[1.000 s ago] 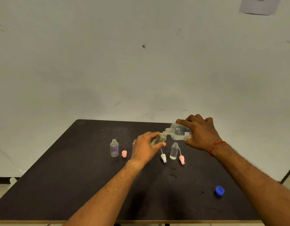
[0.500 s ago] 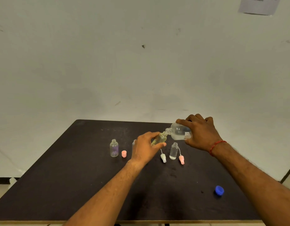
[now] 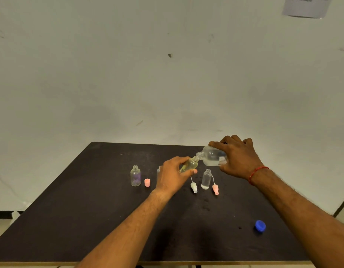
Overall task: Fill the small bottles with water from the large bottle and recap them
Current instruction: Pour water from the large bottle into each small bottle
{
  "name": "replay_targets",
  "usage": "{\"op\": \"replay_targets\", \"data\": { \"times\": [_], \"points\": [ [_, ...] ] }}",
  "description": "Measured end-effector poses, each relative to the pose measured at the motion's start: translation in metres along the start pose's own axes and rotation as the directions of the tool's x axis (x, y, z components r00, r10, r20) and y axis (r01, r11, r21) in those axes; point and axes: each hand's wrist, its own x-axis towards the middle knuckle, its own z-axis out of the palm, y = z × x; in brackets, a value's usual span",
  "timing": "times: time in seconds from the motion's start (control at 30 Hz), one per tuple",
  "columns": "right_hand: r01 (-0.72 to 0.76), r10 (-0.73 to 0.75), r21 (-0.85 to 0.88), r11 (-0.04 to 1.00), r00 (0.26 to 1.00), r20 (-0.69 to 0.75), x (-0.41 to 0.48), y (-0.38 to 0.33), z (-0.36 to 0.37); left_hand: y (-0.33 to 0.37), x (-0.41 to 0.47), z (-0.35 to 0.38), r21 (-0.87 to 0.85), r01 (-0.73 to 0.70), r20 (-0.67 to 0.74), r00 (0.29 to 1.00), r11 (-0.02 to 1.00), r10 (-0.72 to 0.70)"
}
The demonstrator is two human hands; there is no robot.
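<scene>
Large bottle (image 3: 213, 157), tipped almost onto its side in the air, is held round its body by the right hand (image 3: 239, 157), with the fingers wrapped over it. Its open neck meets the mouth of a yellowish small bottle (image 3: 189, 165), which the left hand (image 3: 173, 175) pinches between thumb and curled fingers, leaning toward the pour. Both hang just above and behind a clear small bottle (image 3: 206, 179), which stands uncapped on the table (image 3: 90, 219) with a little water at its bottom.

Just left of that clear bottle lies a white spray cap (image 3: 194, 187), and just right of it a pink spray cap (image 3: 215, 189). Well to its left stand a purple-tinted small bottle (image 3: 135, 176) and a pink cap (image 3: 147, 182). A blue cap (image 3: 260, 226) lies well to its right, nearer the person.

To pour well, I would keep the two mouths touching, since the small neck is narrow. I would raise the large bottle's base only slowly, so the water runs thin. The level shows through the yellowish wall, and stopping short of the neck would leave room for the spray tube.

The label (image 3: 222, 160) on the large bottle carries small print, too blurred to read. A paper (image 3: 306, 5) on the wall, far above the clear bottle, has lines of writing, also illegible.
</scene>
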Motion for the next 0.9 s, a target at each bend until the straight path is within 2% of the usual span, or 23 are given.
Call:
{"op": "replay_targets", "data": {
  "times": [0.9],
  "points": [
    [-0.001,0.001,-0.005,1.000,1.000,0.013,0.0002,0.0015,-0.0036,0.0045,0.0009,0.0002,-0.025,0.011,0.040,0.999,1.000,-0.010]
  ]
}}
